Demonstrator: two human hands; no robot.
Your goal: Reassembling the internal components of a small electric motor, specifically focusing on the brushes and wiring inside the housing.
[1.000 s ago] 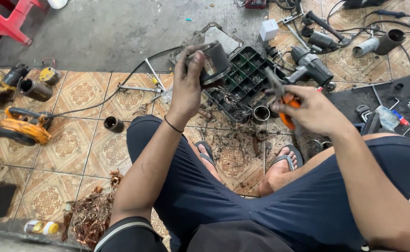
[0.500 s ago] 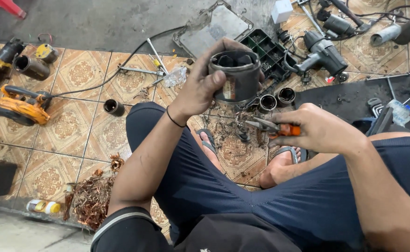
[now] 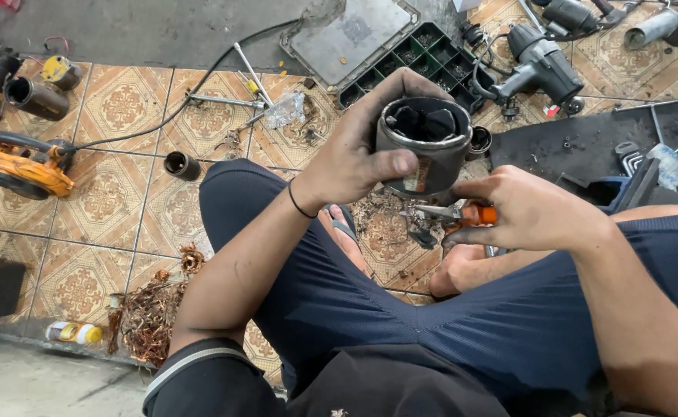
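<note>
Left hand [image 3: 350, 158] around raised motor housing [image 3: 424, 150]

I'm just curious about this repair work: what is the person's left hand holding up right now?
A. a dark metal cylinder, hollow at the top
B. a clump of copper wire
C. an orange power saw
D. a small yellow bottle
A: the left hand grips a dark hollow cylinder above the lap, while the right hand holds orange-handled pliers beside it.
</note>
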